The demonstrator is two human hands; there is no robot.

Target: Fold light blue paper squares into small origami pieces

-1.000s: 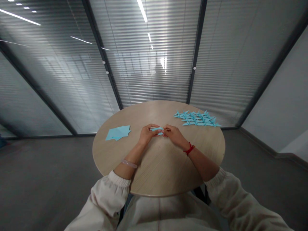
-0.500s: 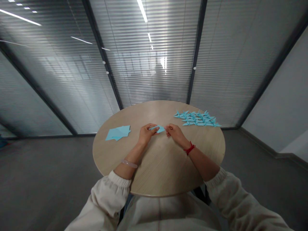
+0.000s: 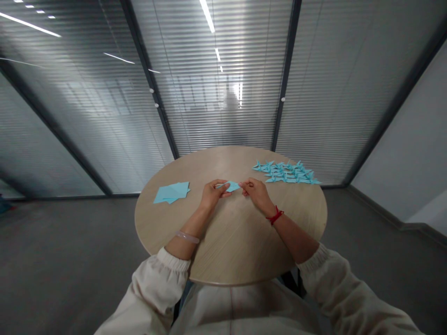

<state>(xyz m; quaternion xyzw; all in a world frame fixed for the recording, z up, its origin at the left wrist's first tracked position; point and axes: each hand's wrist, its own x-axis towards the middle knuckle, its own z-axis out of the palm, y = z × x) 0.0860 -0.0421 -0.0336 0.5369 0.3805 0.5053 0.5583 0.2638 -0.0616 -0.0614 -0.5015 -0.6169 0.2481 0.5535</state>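
A small piece of folded blue origami paper (image 3: 233, 186) is held above the middle of the round table (image 3: 240, 237). My left hand (image 3: 212, 194) pinches its left side, thumb on top and fingers behind. At its right tip, the thumb and forefinger of my right hand (image 3: 255, 191) are closed on the corner. The paper looks like a flat, pointed diamond; its finer folds are too small to make out. Several folded blue paper cranes (image 3: 288, 172) stand in rows beyond my right hand.
Flat blue paper sheets (image 3: 172, 192) lie in a loose stack on the table's left side. Glass panels with blinds (image 3: 223, 125) rise just behind the table's far edge. A white wall (image 3: 405, 153) stands to the right.
My right hand has shifted very slightly at the paper's right tip. The paper's upper face shows a little more now. My left hand keeps its grip.
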